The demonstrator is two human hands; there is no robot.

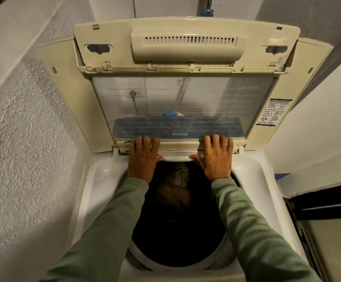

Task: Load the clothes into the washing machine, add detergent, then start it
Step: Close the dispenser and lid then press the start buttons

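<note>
A white top-loading washing machine (253, 180) stands in front of me with its cream lid (185, 43) raised upright; the lid's lower part is a clear panel. Dark clothes (177, 202), with a brown and a pale piece among them, lie in the drum. My left hand (143, 157) and my right hand (216, 157) lie flat, palms down, at the back rim of the opening. Their spread fingertips touch the lid's bottom edge. Neither hand has anything in it. No detergent is in view.
A rough plastered wall (23, 139) stands close on the left. A dark-framed door or cabinet (328, 220) is on the right. A tap with a blue fitting (207, 12) sits above the lid. A wall socket (134, 92) shows through the clear panel.
</note>
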